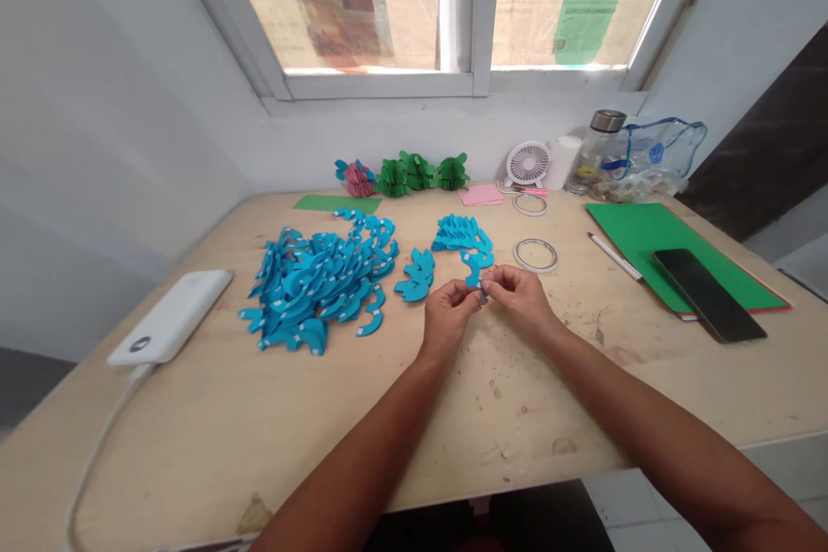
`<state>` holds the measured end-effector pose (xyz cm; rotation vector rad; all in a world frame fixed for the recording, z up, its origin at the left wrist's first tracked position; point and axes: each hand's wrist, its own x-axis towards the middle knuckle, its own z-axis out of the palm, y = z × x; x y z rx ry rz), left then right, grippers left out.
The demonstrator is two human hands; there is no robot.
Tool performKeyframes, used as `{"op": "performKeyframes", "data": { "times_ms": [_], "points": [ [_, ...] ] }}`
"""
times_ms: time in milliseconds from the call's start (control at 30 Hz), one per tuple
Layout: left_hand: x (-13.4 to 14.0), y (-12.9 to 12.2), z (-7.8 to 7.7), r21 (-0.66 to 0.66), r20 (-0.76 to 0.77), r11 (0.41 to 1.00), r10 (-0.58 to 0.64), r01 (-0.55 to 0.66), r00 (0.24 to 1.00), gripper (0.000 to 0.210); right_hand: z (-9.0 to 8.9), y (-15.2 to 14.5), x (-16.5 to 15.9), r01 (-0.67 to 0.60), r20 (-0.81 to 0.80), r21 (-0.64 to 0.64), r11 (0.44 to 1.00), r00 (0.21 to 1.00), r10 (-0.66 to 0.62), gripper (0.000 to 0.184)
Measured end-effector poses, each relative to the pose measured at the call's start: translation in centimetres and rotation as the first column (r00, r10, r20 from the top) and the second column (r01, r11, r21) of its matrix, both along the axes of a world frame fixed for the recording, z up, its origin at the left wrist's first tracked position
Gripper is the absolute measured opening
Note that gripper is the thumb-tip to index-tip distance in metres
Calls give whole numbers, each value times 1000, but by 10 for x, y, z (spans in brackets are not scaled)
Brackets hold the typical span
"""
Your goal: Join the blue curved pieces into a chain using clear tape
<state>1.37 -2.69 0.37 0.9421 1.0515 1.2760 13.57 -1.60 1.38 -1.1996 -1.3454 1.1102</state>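
Between my two hands is a curved blue paper cutout (pixel 474 272) with a small white patch near its lower end. My left hand (pixel 448 310) pinches its lower end from the left. From the right, my right hand (pixel 521 293) has thumb and finger closed at the same end, by the white patch. Just beyond my hands lies a row of overlapping blue cutouts (pixel 461 233). A smaller blue bunch (pixel 416 276) rests left of my fingers. Farther left spreads a large heap of blue cutouts (pixel 316 280), many with white patches.
At right are two tape rolls (pixel 536 255), a white pen (pixel 614 256), green sheets (pixel 647 250) and a black phone (pixel 708 293). Along the wall stand green paper figures (pixel 417 172), a small fan (pixel 528 164) and a bottle (pixel 599 151). A corded white power bank (pixel 172 316) lies left.
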Motion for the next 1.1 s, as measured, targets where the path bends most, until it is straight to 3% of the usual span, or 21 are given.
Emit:
{"op": "performKeyframes", "data": {
  "times_ms": [333, 667, 1100],
  "points": [
    [3, -3, 0, -15, 73, 1000, 4, -3, 997, 21, 1, -2, -3, 13, -59, -20, 1000, 998, -14, 18],
    [3, -4, 3, -4, 20, 999, 46, -46, 999, 18, 10, -6, -2, 71, 181, 124, 990, 979, -93, 11],
    [2, -3, 4, -6, 12, 999, 35, -35, 999, 15, 10, -6, 1, 56, 257, 185, 981, 961, -104, 9]
  ]
}}
